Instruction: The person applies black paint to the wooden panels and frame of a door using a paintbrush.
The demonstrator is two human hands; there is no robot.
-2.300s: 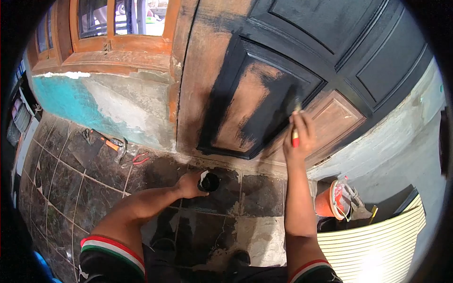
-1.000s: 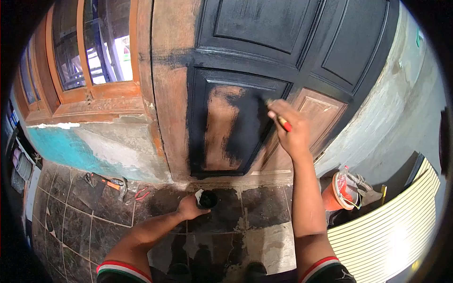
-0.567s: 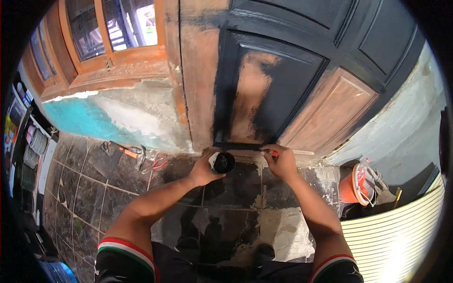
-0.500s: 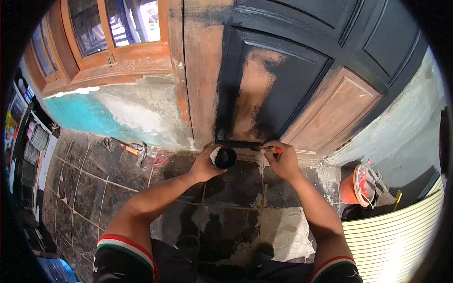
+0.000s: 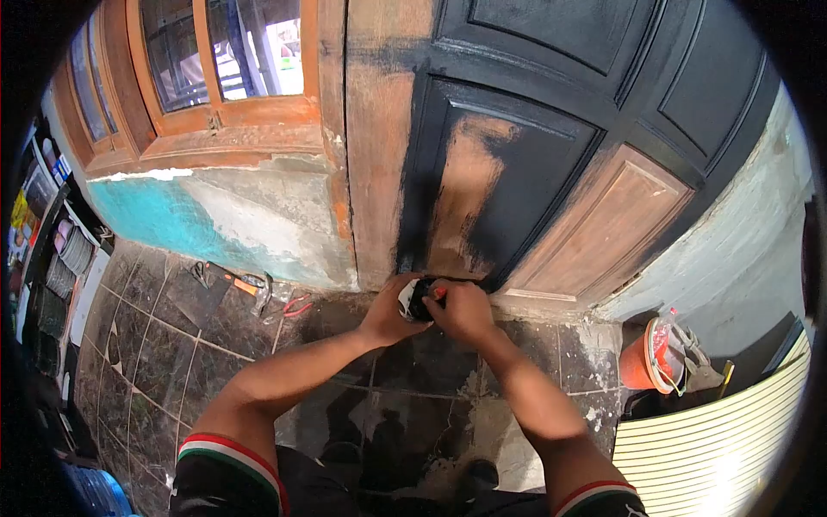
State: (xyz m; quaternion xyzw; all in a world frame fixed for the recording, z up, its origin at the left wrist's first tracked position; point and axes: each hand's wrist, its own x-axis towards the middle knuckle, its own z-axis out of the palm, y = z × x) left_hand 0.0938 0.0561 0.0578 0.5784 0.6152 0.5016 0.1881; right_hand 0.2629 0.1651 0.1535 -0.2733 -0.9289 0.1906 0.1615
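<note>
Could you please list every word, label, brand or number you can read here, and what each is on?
No words or numbers can be read.
Coloured items at the left edge: too small and blurred.
White mark on the right sleeve: too small.
White patch on the cup: nothing legible.

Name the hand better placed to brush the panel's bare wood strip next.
The right hand, most likely: it holds the brush at the mouth of the black cup, below that strip. The left hand is occupied holding the cup.
</note>
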